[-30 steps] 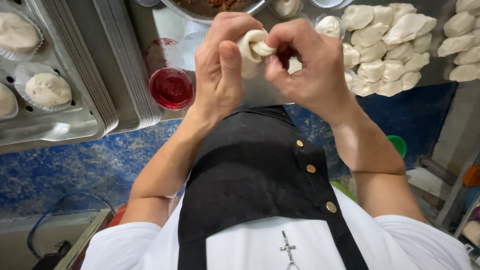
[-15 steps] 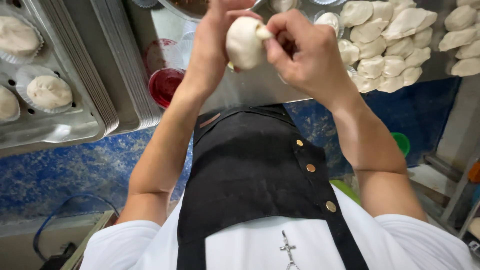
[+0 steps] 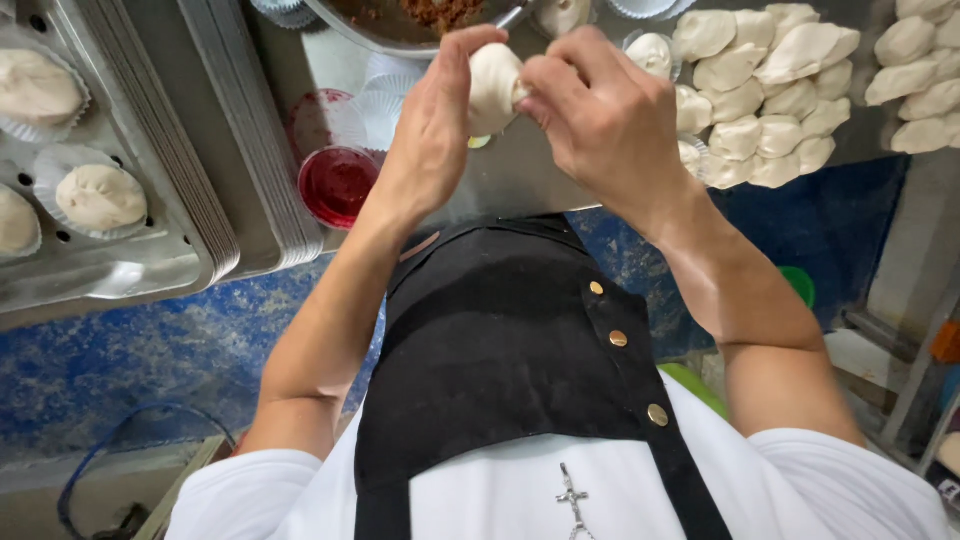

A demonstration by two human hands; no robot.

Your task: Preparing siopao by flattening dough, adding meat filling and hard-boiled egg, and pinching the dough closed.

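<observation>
Head view: dough bun (image 3: 495,85) pinched between closed left hand (image 3: 432,130) and right hand (image 3: 605,120).

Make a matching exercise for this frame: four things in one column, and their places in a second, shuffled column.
Things:
1. dough ball
2. red cup
3. pile of dough pieces
4. buns in paper liners

Places:
A. on the metal tray at the picture's left
B. between the left hand and right hand
C. heaped at the picture's upper right
D. on the counter beside the tray, left of the left wrist

Pairs: 1-B, 2-D, 3-C, 4-A
</observation>
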